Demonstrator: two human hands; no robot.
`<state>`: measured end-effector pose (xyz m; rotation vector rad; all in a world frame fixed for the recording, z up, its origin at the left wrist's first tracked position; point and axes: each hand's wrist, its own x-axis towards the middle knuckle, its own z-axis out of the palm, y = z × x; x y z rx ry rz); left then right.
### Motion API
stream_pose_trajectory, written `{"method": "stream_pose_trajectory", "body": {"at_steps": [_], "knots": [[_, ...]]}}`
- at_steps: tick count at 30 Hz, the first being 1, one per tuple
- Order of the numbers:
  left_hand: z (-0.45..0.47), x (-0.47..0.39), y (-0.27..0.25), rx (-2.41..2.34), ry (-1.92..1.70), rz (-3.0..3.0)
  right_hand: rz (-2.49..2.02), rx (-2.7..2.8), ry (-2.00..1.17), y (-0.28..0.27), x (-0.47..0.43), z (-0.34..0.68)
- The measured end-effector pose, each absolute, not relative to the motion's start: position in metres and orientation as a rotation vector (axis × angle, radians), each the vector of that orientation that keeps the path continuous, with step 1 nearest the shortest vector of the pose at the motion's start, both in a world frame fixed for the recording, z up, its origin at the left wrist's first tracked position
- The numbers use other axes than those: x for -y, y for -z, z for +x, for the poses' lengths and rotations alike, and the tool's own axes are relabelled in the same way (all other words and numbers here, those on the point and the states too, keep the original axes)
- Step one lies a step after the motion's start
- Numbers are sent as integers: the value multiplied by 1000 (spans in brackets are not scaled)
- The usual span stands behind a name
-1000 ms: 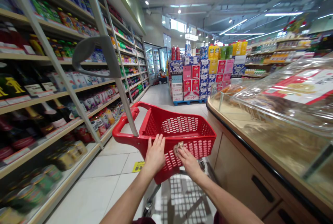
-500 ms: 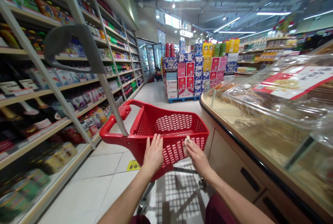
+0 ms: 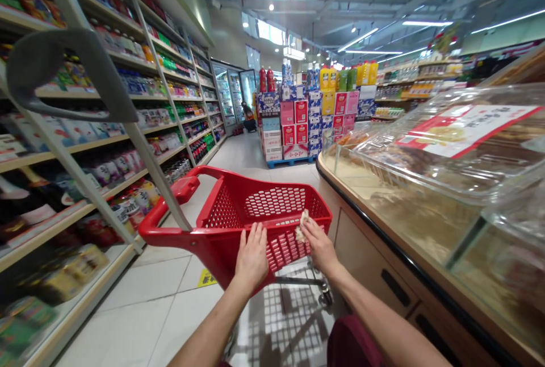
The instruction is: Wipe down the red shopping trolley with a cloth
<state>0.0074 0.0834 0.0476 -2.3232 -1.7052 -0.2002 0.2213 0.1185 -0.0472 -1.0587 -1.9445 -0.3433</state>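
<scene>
In front of me stands a red plastic shopping cart (image 3: 213, 247) with perforated basket walls and a grey metal pole rising from its handle end. My left hand (image 3: 252, 256) lies flat on the near side of the basket, fingers stretched toward the rim. A crumpled whitish cloth (image 3: 302, 227) is under the fingers of my right hand (image 3: 318, 245), which presses it against the near wall close to the basket's right end. Part of the cloth sticks up above the rim.
Shelves of drinks and cans (image 3: 114, 128) line the left. On the right runs a wooden counter (image 3: 361, 242) with clear food packages (image 3: 460, 140) on it. Ahead, stacked drink cartons (image 3: 293, 122) stand on a blue pallet. A person (image 3: 249, 117) is far down the aisle.
The cart has shifted slightly left in view and turned a little. My right hand and the cloth have moved up toward the basket rim. My left hand stays against the side.
</scene>
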Motion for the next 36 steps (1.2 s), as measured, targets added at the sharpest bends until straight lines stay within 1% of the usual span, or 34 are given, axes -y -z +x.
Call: {"method": "stream_pose_trajectory", "body": {"at_steps": [4,10,15,21,27,33,36], "knots": [[9,-83,-47,1705,154,-2343,-1055,2060,299,69,-112,235],[7,-84,-41,1694,167,-2287,-1266,1801,271,67,-126,267],[4,-85,-36,1642,172,-2285,-1268,1872,203,79,-122,277],[5,-83,-37,1661,257,-2299,-1341,1702,171,64,-135,286],[3,-82,-35,1638,261,-2310,-1380,1716,48,86,-127,292],[4,-82,-31,1642,260,-2285,-1419,1624,60,69,-137,298],[3,-81,-31,1654,268,-2301,-1449,1680,-8,75,-131,294]]}}
